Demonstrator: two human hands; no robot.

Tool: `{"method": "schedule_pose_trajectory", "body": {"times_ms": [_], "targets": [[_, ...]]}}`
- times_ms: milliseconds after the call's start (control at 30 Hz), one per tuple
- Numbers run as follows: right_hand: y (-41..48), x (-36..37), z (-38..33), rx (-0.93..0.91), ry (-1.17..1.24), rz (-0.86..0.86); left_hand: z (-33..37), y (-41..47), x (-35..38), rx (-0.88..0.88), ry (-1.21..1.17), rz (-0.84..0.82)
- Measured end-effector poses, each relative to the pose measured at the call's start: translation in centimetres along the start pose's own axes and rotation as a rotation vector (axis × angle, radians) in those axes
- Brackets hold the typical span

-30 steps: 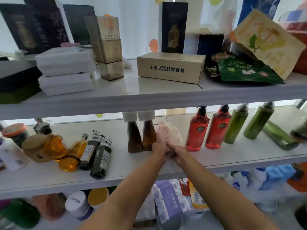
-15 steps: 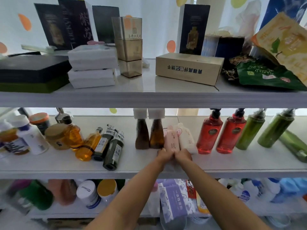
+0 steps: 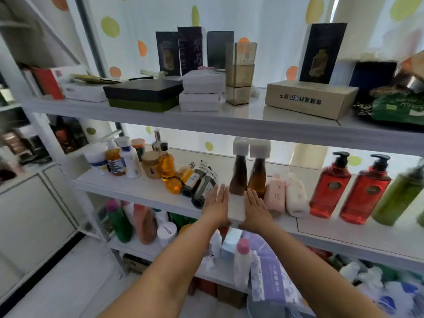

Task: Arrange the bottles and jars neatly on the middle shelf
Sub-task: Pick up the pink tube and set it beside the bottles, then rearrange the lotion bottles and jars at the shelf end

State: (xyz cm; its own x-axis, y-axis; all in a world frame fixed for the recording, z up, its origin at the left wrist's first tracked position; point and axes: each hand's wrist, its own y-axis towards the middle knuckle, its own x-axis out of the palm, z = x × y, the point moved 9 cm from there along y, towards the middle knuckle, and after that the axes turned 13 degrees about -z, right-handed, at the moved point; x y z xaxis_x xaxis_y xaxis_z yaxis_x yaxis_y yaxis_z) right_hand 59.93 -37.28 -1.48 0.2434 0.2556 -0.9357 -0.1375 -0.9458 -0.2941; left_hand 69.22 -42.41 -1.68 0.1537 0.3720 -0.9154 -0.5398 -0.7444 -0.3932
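My left hand (image 3: 217, 204) and my right hand (image 3: 255, 208) lie flat and empty on the front edge of the middle shelf (image 3: 142, 191), fingers straight. Just beyond them stand two brown bottles with white caps (image 3: 249, 177). Right of those lean a pink bottle (image 3: 275, 194) and a cream one (image 3: 296, 196), then two red pump bottles (image 3: 348, 187) and a green bottle (image 3: 397, 198). Left of my left hand lie two dark bottles (image 3: 202, 183) and an amber bottle (image 3: 180, 180) on their sides. Further left stand several jars and bottles (image 3: 128, 160).
The upper shelf (image 3: 229, 121) carries boxes, stacked white packs and a cardboard carton (image 3: 309, 101) close overhead. The lower shelf (image 3: 137, 247) holds bottles and packets. A white cabinet (image 3: 29, 212) stands at the left beside the shelf post.
Both hands have let go of the pink and cream bottles and moved left, now resting flat in front of the brown bottles. The view has swung left and up.
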Motion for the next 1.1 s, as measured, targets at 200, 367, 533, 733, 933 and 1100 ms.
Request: {"method": "schedule_pose_trajectory", "body": {"times_ms": [200,367,533,733,933,1100], "targets": [[0.9,-0.4,-7.3,-0.056,0.000,0.006,-5.8,-2.2,-1.2,-0.017,0.042,0.071],[4.6,-0.6,-13.9,-0.034,0.025,0.038,-13.2,-2.2,-1.8,-0.003,0.041,0.090],[9.2,-1.3,-22.3,-0.015,0.071,0.046,-23.8,-1.6,-1.8,-0.039,0.009,0.043],[12.3,-0.8,-26.8,0.043,0.072,0.000,-31.0,-0.8,-2.2,-0.039,-0.036,0.020],[15.5,-0.6,-29.2,0.032,0.045,-0.033,-34.0,0.5,-1.9,-0.052,-0.043,0.009],[18.8,-0.7,-32.6,-0.023,0.053,-0.030,-37.7,1.3,-3.4,-0.098,-0.037,0.054]]}}
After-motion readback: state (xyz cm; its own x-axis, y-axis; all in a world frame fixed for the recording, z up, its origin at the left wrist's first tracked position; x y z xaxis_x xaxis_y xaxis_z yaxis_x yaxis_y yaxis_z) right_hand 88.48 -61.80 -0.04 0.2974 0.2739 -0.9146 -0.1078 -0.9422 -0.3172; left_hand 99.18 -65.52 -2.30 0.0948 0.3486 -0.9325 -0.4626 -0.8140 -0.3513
